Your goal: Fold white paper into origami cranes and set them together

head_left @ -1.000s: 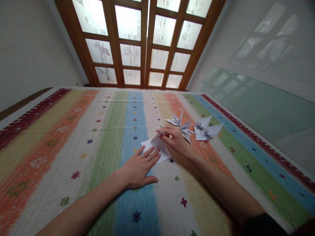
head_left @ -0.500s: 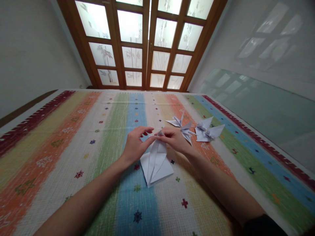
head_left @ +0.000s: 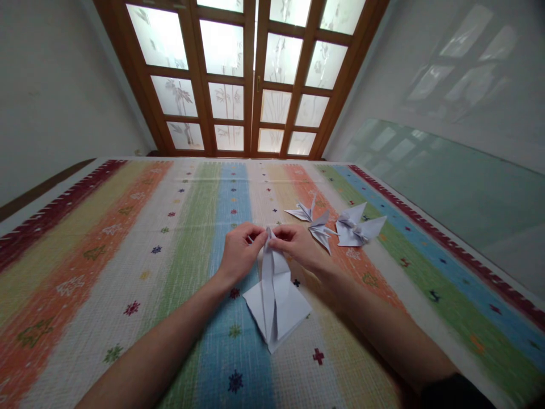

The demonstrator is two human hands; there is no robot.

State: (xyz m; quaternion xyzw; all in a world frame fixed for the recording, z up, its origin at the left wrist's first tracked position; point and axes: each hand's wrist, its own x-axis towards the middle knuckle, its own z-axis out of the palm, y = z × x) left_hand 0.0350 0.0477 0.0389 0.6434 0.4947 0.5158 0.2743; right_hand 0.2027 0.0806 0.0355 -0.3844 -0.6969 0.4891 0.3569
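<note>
A partly folded white paper [head_left: 276,298] hangs over the striped cloth, pinched at its top corner by both my hands. My left hand [head_left: 238,253] grips the left side of that tip with closed fingers. My right hand [head_left: 298,244] pinches the right side of the same tip. The paper's lower point rests on or just above the cloth near me. Two finished white paper cranes [head_left: 315,221] [head_left: 357,227] lie on the cloth just beyond my right hand.
A colourful striped cloth [head_left: 128,255] covers the whole surface. Wooden doors with frosted glass panes [head_left: 251,74] stand at the far end. A pale wall with a green glass panel [head_left: 447,187] runs along the right.
My left hand lifted from lying flat on the paper and joined the right at its tip. The paper was raised off the cloth and pulled toward me, unfolding longer.
</note>
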